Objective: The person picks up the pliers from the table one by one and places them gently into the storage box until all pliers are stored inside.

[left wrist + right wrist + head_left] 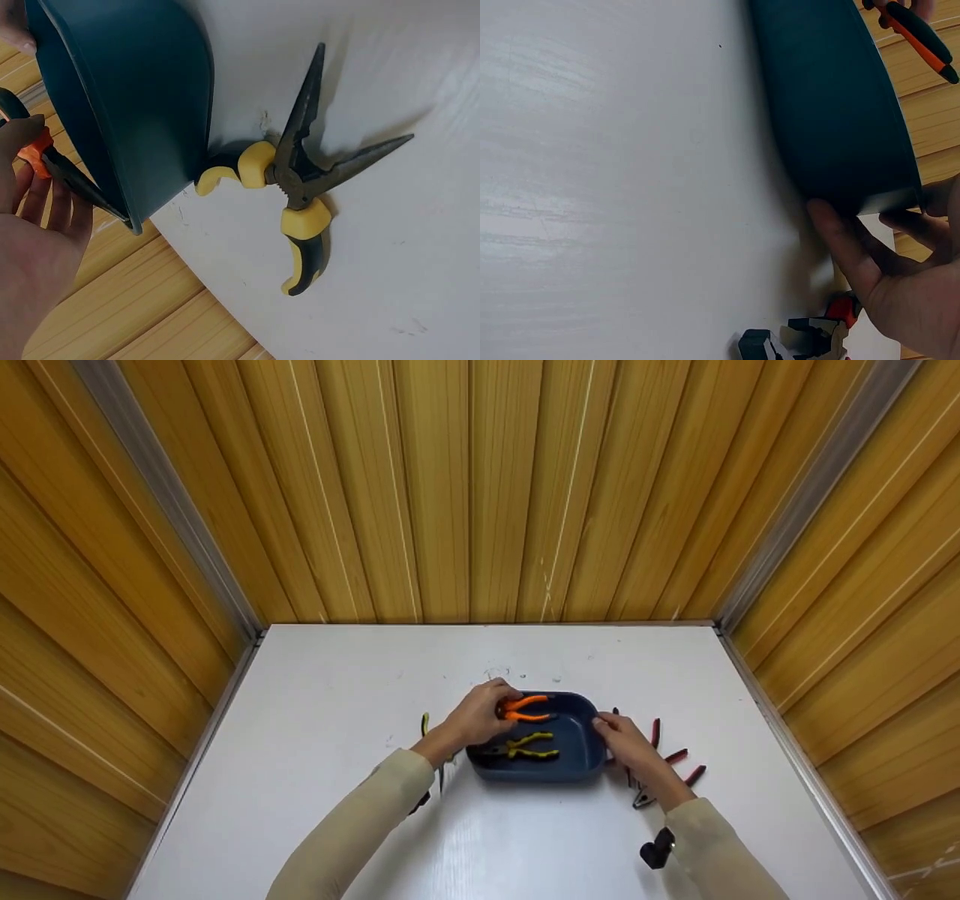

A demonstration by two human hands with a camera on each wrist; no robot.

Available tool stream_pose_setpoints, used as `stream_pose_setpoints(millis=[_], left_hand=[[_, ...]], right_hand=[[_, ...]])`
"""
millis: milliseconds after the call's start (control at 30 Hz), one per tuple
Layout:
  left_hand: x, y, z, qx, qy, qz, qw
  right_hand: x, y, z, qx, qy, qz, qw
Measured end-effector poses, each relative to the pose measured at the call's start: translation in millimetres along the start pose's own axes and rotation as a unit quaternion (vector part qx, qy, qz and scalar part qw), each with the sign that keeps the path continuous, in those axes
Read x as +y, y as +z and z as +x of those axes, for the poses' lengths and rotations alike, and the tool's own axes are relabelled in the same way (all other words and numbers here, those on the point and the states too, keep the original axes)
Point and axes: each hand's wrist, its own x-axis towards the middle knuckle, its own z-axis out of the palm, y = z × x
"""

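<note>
My left hand holds orange-handled pliers over the left part of a dark blue tub. In the left wrist view, the dark jaws of these pliers overlap the tub's rim. Yellow-and-black pliers lie inside the tub. At the tub's right end, my right hand grips the rim, thumb on top and fingers below, as the right wrist view shows. Long-nose pliers with yellow-and-black handles lie spread on the table beside the tub, mostly hidden by my left forearm in the head view.
Several red-and-black-handled pliers lie right of the tub, partly behind my right hand. The white table is bounded by wood-patterned panels at the back and sides. A black wrist device sits by my right sleeve.
</note>
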Motion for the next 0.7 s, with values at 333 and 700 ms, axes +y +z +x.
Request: stream_pose_setpoints(millis=[333,700], left_hand=[[1.0,4.7,4.9,-0.001,0.010,-0.005,0.9999],[-12.9,12.8,5.4,-0.001,0.001,0.008,1.0000]], right_hand=[[-0.7,2.4,4.6,-0.002,-0.008,-0.019,0.9998],[-2.1,1.8,5.3,-0.005,-0.013,0.001,0.9999]])
